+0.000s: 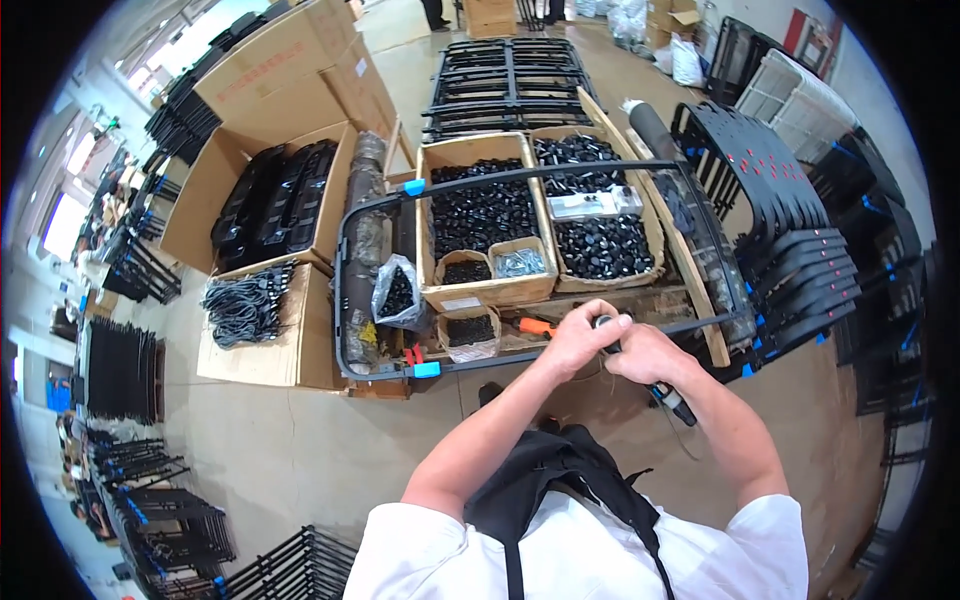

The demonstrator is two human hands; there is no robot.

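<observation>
My right hand (645, 355) is closed around a black cylindrical hand tool (673, 404), whose rear end sticks out below the palm beside a thin cable. My left hand (585, 337) meets it at the tool's front, thumb and fingers pinched; what they hold is hidden. Both hands are at the near rail of a black tubular frame (500, 362), which lies across the work stand and has blue pieces on its rails. Left of my left hand lies an orange-handled tool (536, 326). A red-handled tool (413, 354) lies by the frame's near left part.
Cartons of black plastic caps (480, 205) and small screws (519, 263) sit inside the frame. Padded rolls (362, 240) flank them. On the left stand a carton of black parts (275, 200) and bundled cables (250, 305). Stacked black frames (800, 280) stand at right.
</observation>
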